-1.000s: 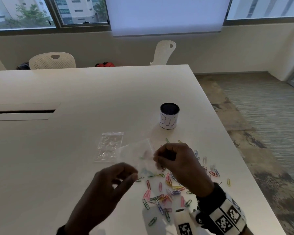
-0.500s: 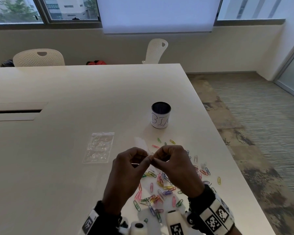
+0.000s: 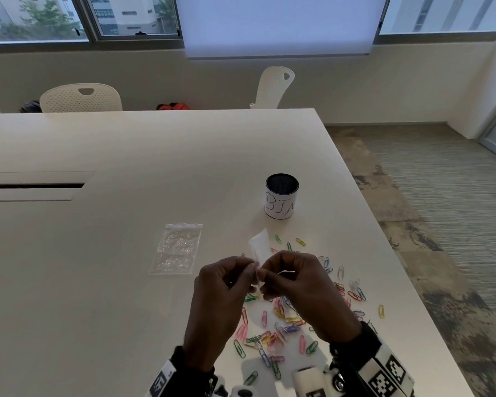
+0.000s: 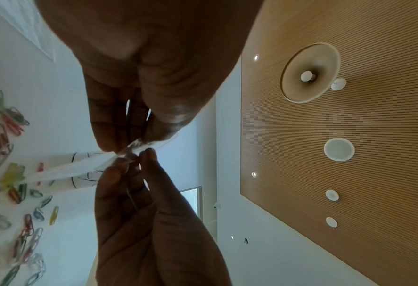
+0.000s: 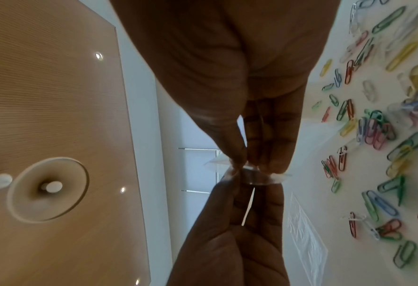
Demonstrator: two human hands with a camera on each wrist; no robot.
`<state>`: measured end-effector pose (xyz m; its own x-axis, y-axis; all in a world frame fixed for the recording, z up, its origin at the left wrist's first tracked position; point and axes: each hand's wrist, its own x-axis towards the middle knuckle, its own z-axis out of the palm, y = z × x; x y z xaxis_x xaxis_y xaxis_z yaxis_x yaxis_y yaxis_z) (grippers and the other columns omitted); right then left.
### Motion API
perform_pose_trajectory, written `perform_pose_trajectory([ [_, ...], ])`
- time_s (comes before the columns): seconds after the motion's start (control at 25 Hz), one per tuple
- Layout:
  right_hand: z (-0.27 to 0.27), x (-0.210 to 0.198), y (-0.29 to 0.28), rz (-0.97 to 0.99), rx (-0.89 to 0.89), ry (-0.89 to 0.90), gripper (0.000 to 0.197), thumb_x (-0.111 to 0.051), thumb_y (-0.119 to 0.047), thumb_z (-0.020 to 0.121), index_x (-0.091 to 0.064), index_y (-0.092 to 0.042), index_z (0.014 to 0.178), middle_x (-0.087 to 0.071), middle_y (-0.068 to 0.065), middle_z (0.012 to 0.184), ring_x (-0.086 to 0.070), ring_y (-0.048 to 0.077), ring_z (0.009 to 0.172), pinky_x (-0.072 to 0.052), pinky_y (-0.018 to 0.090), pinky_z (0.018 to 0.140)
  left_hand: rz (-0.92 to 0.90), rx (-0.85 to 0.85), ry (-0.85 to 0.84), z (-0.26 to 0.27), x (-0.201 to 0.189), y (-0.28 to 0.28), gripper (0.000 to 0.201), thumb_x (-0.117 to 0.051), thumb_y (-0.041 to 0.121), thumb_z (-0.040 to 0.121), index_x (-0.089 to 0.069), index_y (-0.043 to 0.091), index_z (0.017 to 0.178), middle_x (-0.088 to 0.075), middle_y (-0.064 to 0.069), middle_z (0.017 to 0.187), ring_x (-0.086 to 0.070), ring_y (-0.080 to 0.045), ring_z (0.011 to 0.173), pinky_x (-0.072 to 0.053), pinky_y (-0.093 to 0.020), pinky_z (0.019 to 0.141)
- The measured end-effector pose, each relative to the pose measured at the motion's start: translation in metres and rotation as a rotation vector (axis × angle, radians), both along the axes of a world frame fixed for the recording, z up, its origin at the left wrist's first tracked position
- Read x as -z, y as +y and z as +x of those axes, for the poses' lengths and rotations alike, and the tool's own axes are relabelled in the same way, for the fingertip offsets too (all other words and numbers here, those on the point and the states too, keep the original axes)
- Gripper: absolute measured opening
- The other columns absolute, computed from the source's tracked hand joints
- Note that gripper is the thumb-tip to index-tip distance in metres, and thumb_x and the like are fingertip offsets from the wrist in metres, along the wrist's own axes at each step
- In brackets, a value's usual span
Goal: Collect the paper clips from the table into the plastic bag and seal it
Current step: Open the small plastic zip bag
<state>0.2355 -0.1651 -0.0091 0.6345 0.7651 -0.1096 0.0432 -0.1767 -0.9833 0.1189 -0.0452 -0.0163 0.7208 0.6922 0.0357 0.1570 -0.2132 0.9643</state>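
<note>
Left hand [image 3: 224, 293] and right hand [image 3: 301, 290] both pinch 1 clear plastic bag [image 3: 259, 245] – maybe its top edge – above the table [image 3: 98, 282], colourful paper clips [image 3: 272, 336] under them

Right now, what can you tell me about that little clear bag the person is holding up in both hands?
The plastic bag is small, thin and transparent, of soft film that looks whitish where light catches it. It is held off the table, seen almost edge-on. The left hand and right hand meet at one end of it, each pinching that edge between thumb and fingertips; the rest sticks out away from the person. No paper clips show inside it. Whether that end is open cannot be told.
</note>
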Motion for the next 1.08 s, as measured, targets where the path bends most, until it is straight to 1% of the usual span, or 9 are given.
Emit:
perform_pose_trajectory([
  [0.2, -0.006, 0.004, 0.002, -0.024, 0.020, -0.192, 0.007, -0.074, -0.019, 0.092, -0.072, -0.013, 0.095, -0.076, 0.007, 0.084, -0.075, 0.015, 0.078, -0.063, 0.025, 0.075, -0.003, -0.072, -0.018, -0.001, 0.001, -0.001, 0.011, -0.079, 0.013, 0.090, -0.082, 0.021, 0.097, -0.083, 0.008, 0.082, -0.080, -0.006, 0.075, -0.066, -0.025, 0.071],
  [0.36, -0.008, 0.006, 0.002, -0.046, 0.017, -0.213, 0.004, -0.074, -0.015, 0.092, -0.072, -0.012, 0.093, -0.077, 0.008, 0.082, -0.076, 0.014, 0.074, -0.064, 0.027, 0.074, 0.134, -0.040, -0.007, -0.005, -0.002, -0.002, 0.025, -0.081, 0.012, 0.089, -0.077, 0.036, 0.090, -0.080, 0.015, 0.078, -0.078, 0.002, 0.075, -0.063, -0.016, 0.071],
  [0.6, -0.017, 0.011, 0.008, -0.049, 0.079, -0.160, 0.010, -0.073, -0.017, 0.093, -0.070, -0.008, 0.091, -0.076, 0.011, 0.080, -0.077, 0.017, 0.072, -0.065, 0.028, 0.070, 0.220, -0.036, 0.037, -0.004, -0.004, -0.004, 0.012, -0.081, 0.013, 0.089, -0.083, 0.021, 0.097, -0.073, 0.025, 0.072, -0.075, 0.010, 0.071, -0.055, -0.004, 0.065],
  [0.72, -0.019, 0.017, 0.009, -0.022, 0.096, -0.075, 0.009, -0.072, -0.015, 0.093, -0.070, -0.006, 0.093, -0.077, 0.011, 0.083, -0.078, 0.020, 0.075, -0.067, 0.035, 0.073, 0.205, -0.016, 0.042, -0.005, -0.006, -0.003, 0.017, -0.081, 0.011, 0.088, -0.082, 0.028, 0.090, -0.069, 0.028, 0.063, -0.074, 0.011, 0.068, -0.054, -0.003, 0.062],
  [0.8, -0.020, 0.020, 0.009, -0.001, 0.095, 0.000, 0.008, -0.070, -0.012, 0.094, -0.069, -0.004, 0.094, -0.077, 0.013, 0.085, -0.078, 0.021, 0.077, -0.066, 0.034, 0.073, 0.205, 0.001, 0.052, -0.005, -0.007, 0.000, 0.024, -0.082, 0.010, 0.087, -0.079, 0.034, 0.085, -0.068, 0.031, 0.059, -0.074, 0.011, 0.066, -0.053, -0.003, 0.060],
  [0.84, -0.021, 0.021, 0.009, 0.014, 0.103, 0.040, 0.008, -0.069, -0.010, 0.095, -0.069, -0.002, 0.095, -0.077, 0.014, 0.086, -0.078, 0.021, 0.078, -0.065, 0.032, 0.072, 0.212, 0.002, 0.060, -0.005, -0.006, 0.002, 0.022, -0.083, 0.010, 0.086, -0.081, 0.031, 0.085, -0.067, 0.032, 0.058, -0.073, 0.011, 0.065, -0.054, -0.004, 0.060],
  [0.92, -0.020, 0.021, 0.008, 0.049, 0.162, 0.109, 0.008, -0.067, -0.006, 0.096, -0.067, 0.001, 0.095, -0.076, 0.015, 0.086, -0.078, 0.023, 0.077, -0.064, 0.029, 0.070, 0.226, -0.014, 0.076, -0.004, -0.004, 0.006, 0.012, -0.084, 0.010, 0.085, -0.084, 0.022, 0.087, -0.072, 0.027, 0.061, -0.074, 0.008, 0.064, -0.060, -0.012, 0.062],
  [1.0, -0.016, 0.019, 0.006, 0.024, 0.207, 0.111, 0.006, -0.067, -0.006, 0.096, -0.065, -0.001, 0.095, -0.076, 0.015, 0.087, -0.078, 0.023, 0.076, -0.065, 0.031, 0.069, 0.243, -0.026, 0.097, -0.005, -0.002, 0.010, 0.011, -0.085, 0.012, 0.085, -0.084, 0.022, 0.087, -0.078, 0.017, 0.068, -0.075, 0.005, 0.063, -0.064, -0.021, 0.066],
  [1.08, -0.015, 0.017, 0.006, -0.089, 0.141, -0.031, 0.007, -0.070, -0.012, 0.094, -0.064, -0.011, 0.095, -0.074, 0.010, 0.089, -0.075, 0.020, 0.079, -0.066, 0.034, 0.074, 0.316, -0.013, 0.129, -0.005, 0.000, 0.012, 0.011, -0.082, 0.012, 0.086, -0.082, 0.022, 0.091, -0.078, 0.012, 0.069, -0.073, 0.004, 0.062, -0.062, -0.016, 0.066],
])
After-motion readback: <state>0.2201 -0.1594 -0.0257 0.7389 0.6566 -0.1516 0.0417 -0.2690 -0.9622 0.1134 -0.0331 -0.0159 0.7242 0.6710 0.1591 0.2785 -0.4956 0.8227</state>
